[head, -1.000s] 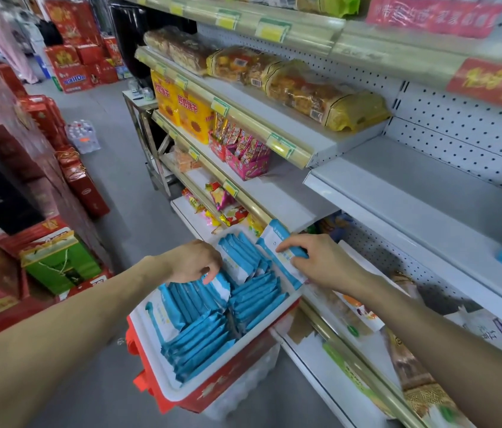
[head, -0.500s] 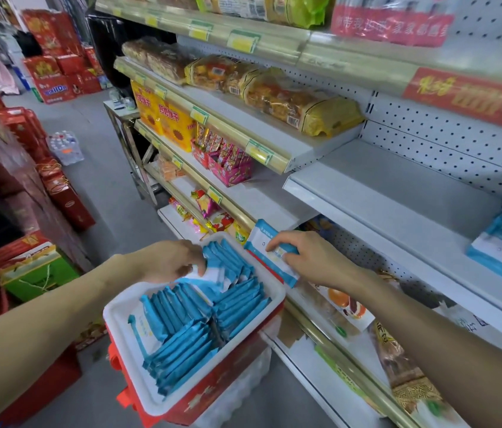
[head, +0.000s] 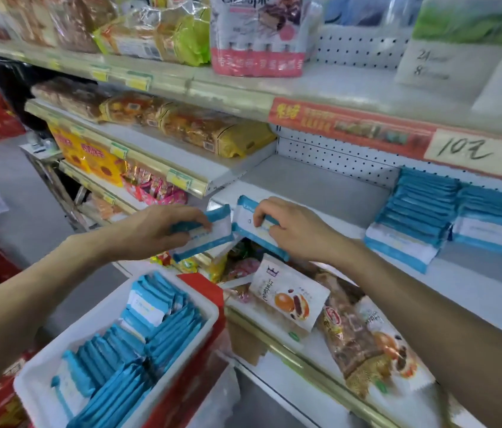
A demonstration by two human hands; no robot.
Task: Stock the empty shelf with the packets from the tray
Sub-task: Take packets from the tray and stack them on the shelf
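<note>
The left hand (head: 157, 230) is gripping the left packet (head: 212, 239); the right hand (head: 296, 233), nearer, is pinching the right packet (head: 245, 217), lying roughly lengthwise along the shelf (head: 320, 186) edge, bare space just beyond its fingers.

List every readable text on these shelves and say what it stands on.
"Cocoapie", letter tops cropped: pink-and-white bag on the top shelf.
"10元", handwritten: white price card on the shelf edge.
Too blurred to read: red banner strip, white cards at top right, yellow price tags, labels on the blue packets.
</note>
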